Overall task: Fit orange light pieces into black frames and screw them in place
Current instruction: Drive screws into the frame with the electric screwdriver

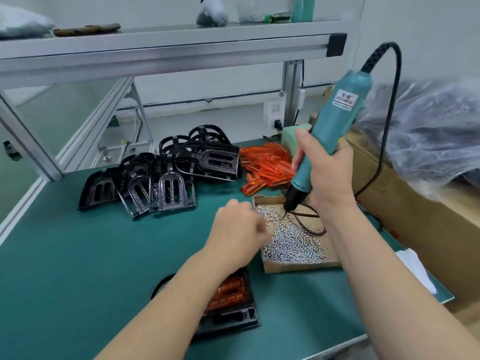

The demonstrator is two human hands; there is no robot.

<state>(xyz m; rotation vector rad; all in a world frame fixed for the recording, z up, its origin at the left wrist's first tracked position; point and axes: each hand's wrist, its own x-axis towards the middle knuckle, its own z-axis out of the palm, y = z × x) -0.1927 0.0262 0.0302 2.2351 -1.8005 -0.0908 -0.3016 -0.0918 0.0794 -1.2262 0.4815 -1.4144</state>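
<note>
A black frame (233, 318) with an orange piece (231, 292) in it lies flat on the counter (78, 255) under the left arm, its long side running away from the person. The right hand (324, 175) grips the screwdriver (335, 120), tip down in the screw box (293, 267). The left hand (239, 229) curls at the box edge; whether it holds anything, I cannot tell.

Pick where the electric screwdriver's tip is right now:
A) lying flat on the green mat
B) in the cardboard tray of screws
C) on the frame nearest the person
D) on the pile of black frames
B: the right hand holds the screwdriver nearly upright, its bit pointing down among the screws in the cardboard tray.
</note>
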